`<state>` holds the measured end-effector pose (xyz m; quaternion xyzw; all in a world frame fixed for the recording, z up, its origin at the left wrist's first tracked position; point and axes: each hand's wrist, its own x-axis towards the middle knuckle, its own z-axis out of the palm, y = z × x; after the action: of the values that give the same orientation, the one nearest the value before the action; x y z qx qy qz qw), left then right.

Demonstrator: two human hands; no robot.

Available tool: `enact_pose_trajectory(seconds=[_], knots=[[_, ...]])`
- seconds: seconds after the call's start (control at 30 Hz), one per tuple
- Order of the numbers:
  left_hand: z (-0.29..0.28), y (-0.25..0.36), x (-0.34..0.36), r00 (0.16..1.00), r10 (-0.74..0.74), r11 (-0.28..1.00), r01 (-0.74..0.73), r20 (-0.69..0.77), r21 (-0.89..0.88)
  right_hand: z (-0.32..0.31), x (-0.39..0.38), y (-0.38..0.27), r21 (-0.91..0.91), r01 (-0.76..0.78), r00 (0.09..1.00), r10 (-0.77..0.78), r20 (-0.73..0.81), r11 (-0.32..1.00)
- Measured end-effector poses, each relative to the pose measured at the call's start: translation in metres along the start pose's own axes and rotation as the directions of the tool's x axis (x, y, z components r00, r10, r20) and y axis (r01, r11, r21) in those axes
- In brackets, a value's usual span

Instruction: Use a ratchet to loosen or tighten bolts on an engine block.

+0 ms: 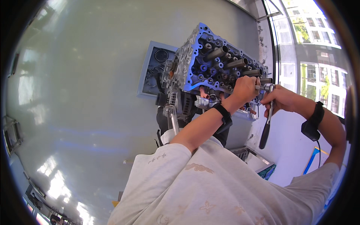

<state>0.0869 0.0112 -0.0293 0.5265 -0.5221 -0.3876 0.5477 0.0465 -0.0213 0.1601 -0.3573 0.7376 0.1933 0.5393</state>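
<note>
A person's left hand [245, 89] is closed in a fist around the head end of a ratchet wrench [266, 129]; the right hand's [283, 99] fingers curl around its neck. The wrench is at the lower right edge of a metal engine block [186, 63], dark handle downward.

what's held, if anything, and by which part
A wrench, by the right hand, near its head; the left hand is beside the head, its hold unclear.

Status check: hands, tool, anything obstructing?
Right hand gripping ratchet wrench; left hand closed at its drive end. Metal tubes jut from cylinder head close by.
</note>
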Motion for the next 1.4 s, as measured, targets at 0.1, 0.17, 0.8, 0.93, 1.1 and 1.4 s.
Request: enact_pose_trajectory(seconds=[0.1, 0.17, 0.8, 0.93, 1.1, 1.4], knots=[[-0.001, -0.001, 0.007, 0.999, -0.032, 0.995, 0.027, -0.041, -0.101, -0.004, -0.001, -0.030, -0.716, 0.208, 0.957, -0.291, 0.008, 0.666], [0.003, -0.002, 0.007, 1.000, -0.015, 0.998, 0.015, -0.015, -0.053, -0.015, 0.005, -0.022, -0.968, 0.226, 0.834, -0.535, 0.135, 0.108], [0.004, -0.009, -0.003, 0.982, 0.174, 0.985, -0.173, -0.078, 0.012, -0.014, 0.015, -0.009, -0.958, 0.286, 0.655, -0.722, 0.224, -0.038], [0.003, -0.006, 0.000, 0.941, 0.258, 0.954, -0.283, -0.217, -0.096, -0.014, 0.008, -0.012, -0.673, 0.304, 0.907, -0.420, -0.011, 0.675], [0.005, -0.010, -0.002, 0.987, 0.158, 0.987, -0.158, -0.031, -0.009, -0.009, 0.010, -0.023, -0.821, 0.330, 0.920, -0.355, 0.168, 0.466], [0.005, -0.009, -0.004, 0.965, 0.238, 0.967, -0.246, -0.108, -0.061, -0.008, 0.009, -0.019, -0.751, 0.142, 0.976, -0.220, -0.004, 0.644]])
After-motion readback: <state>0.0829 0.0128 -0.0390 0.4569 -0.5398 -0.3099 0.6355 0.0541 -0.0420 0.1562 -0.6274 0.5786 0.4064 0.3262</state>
